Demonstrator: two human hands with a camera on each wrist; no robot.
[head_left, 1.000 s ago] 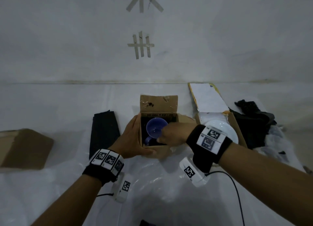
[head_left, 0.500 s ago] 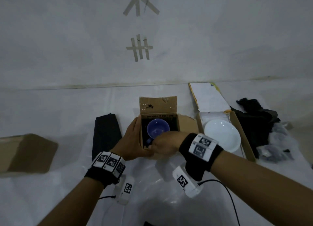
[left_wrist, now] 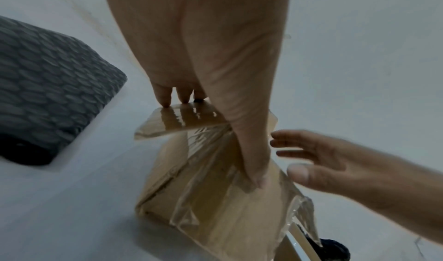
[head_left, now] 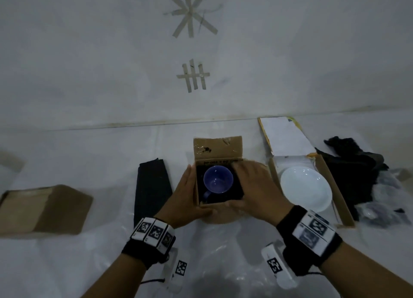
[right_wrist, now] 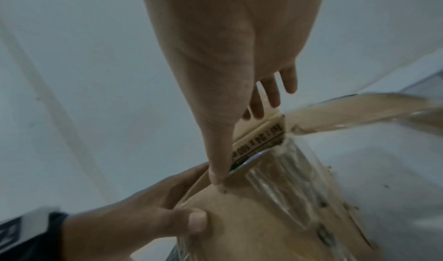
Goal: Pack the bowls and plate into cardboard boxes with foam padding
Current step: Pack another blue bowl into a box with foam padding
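The white-covered desk [head_left: 89, 163] carries everything. On its right stands a flat open cardboard box [head_left: 330, 186] with a round white plate [head_left: 306, 189] lying in it; at the left edge sits a closed brown cardboard box [head_left: 42, 208]. Between that one and the middle lies a dark folded foam pad [head_left: 152, 186]. In the middle is the small open brown cardboard box [head_left: 218, 150], lined with dark foam, and inside it sits a blue bowl-like cup [head_left: 218, 178], upright, mouth up, with a handle showing at its near-left.

The step in hand looks like closing this small box. To do it well, I judge the walls should be kept square while the flaps go down, so the cup stays centred in its padding and nothing presses on its rim; the far flap stands up and would need folding over last or first, evenly.

The left hand [head_left: 185, 199] lies against the box's left wall, fingers straight along it, thumb at the near corner; it braces rather than grips. The right hand [head_left: 252, 190] lies over the box's right side, fingers extended and relaxed toward the far corner, thumb at the near edge. The right wrist view shows its thumb touching the cardboard beside the left thumb. Neither hand is curled round anything.
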